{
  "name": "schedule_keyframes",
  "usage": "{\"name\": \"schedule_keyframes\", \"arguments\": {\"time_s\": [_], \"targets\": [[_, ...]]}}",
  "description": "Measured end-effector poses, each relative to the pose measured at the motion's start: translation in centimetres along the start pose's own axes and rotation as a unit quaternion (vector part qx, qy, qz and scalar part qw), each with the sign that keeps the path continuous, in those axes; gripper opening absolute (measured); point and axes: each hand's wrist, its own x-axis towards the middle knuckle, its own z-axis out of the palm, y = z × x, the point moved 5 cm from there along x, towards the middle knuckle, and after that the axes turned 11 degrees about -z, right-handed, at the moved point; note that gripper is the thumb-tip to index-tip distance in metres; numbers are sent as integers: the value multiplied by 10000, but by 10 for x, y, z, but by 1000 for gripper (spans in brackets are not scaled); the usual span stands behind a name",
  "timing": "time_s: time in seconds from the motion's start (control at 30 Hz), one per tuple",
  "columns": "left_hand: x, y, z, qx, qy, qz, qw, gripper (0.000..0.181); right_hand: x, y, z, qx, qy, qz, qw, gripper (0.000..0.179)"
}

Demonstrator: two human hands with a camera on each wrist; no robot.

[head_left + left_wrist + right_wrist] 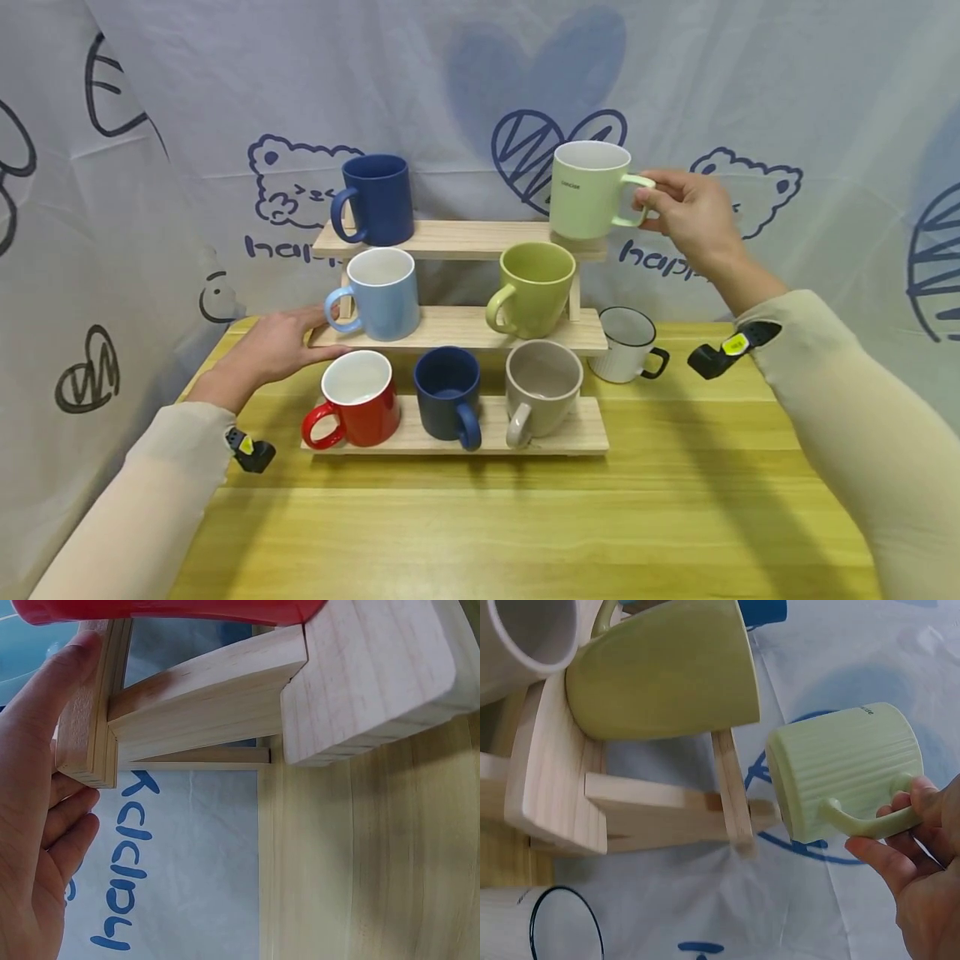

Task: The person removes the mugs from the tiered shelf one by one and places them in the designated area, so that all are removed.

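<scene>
Handling a pale green mug point(588, 198) over the top shelf point(480, 239) appears to be the step in hand; if I am placing it, the next move calls for lowering it level, with its base wholly inside the shelf's right edge. At left, my left grip point(281, 342) is closed about the left end of the middle shelf point(459, 325), thumb toward the front edge and fingers behind, presumably to steady it; a light-blue mug point(388, 304) stands just beside. At the top shelf's left end stands a dark blue mug point(386, 204). Above its right end, apart from the wood, hangs the pale green mug, nearly upright. Farthest right, my right grip point(693, 212) pinches its handle between thumb and fingers.
</scene>
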Motion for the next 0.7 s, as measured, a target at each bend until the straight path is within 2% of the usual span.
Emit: {"name": "schedule_keyframes", "arguments": {"time_s": [0.23,0.5,0.7], "targets": [[-1,0,0,-30,-44,-105,9999,98,-7,11,-17,-34,58,90,9999,37],[0,-1,1,-32,-29,-130,9999,98,-16,19,-36,433,430,19,9981,36],[1,-1,1,-13,-26,-147,9999,99,-25,28,-49,669,531,-11,9963,34]]}}
